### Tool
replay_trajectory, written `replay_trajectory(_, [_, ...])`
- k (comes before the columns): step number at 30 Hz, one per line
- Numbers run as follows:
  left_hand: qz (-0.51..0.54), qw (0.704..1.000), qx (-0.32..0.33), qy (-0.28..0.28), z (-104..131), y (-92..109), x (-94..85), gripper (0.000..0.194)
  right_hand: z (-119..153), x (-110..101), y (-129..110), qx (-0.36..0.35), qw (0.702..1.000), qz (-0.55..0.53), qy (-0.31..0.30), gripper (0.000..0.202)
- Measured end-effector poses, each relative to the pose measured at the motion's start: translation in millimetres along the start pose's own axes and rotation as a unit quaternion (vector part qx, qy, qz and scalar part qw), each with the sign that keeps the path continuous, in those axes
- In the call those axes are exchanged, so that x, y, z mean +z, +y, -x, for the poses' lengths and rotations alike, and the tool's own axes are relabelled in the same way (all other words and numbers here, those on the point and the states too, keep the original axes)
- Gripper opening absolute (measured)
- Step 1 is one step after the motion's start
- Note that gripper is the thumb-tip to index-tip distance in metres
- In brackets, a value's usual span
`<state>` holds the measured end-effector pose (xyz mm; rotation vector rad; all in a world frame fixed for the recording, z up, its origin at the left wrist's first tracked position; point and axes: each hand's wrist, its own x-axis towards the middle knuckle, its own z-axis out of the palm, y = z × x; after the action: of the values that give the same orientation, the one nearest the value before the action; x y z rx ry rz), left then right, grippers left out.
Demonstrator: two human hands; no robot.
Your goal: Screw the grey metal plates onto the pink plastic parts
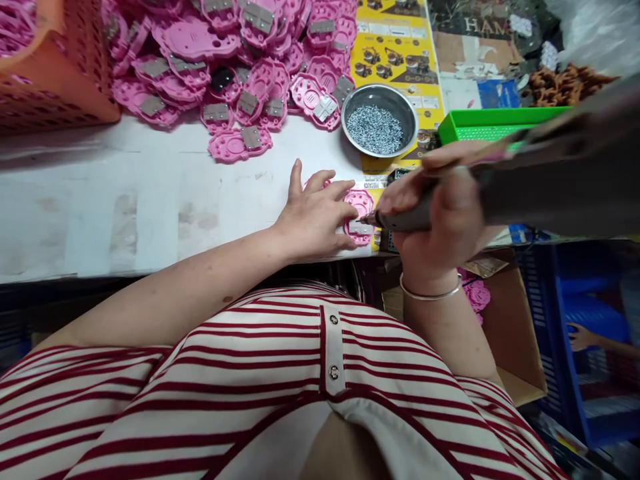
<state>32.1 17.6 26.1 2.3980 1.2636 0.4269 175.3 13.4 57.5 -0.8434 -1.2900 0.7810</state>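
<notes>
My right hand [443, 207] is wrapped round a grey electric screwdriver [545, 167], blurred at its far end. Its bit meets a pink plastic casing [359, 207] with a metal plate on it, lying on the table. My left hand [320, 213] lies over the table with fingers spread, its fingertips against the left edge of this casing. Part of another pink piece [320, 181] shows beneath the left fingers. Just beyond the hands stands a metal bowl [379, 121] holding many small screws.
A heap of pink casings [240, 67] covers the table's back, beside an orange basket [60, 67]. At the right are a green tray [500, 119] and brown pieces [565, 85]. Below the table edge stand a cardboard box [515, 320] and a blue crate [550, 347]. Another person's hand [583, 337] shows far right.
</notes>
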Motion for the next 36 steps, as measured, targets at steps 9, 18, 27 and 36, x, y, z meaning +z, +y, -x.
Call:
replay_trajectory(9, [0.036, 0.998, 0.032, 0.029, 31.2, -63.0, -32.4, 0.049, 2.1, -24.5, -11.3, -0.124, 0.983, -0.135, 0.023, 0.017])
replay_trajectory(18, [0.017, 0.998, 0.030, 0.052, 27.6, -74.8, -29.7, 0.032, 9.6, -21.8, -14.8, -0.097, 0.987, -0.104, 0.068, 0.018])
replay_trajectory(27, [-0.006, 0.999, 0.033, 0.032, 8.0, -73.1, -26.2, 0.017, 9.6, -30.0, -10.9, -0.111, 0.988, -0.097, 0.052, 0.020])
replay_trajectory(36, [-0.070, 0.993, 0.096, -0.020, 22.7, -72.0, -32.6, 0.025, 11.1, -27.7, -9.1, -0.100, 0.989, -0.090, 0.065, 0.017])
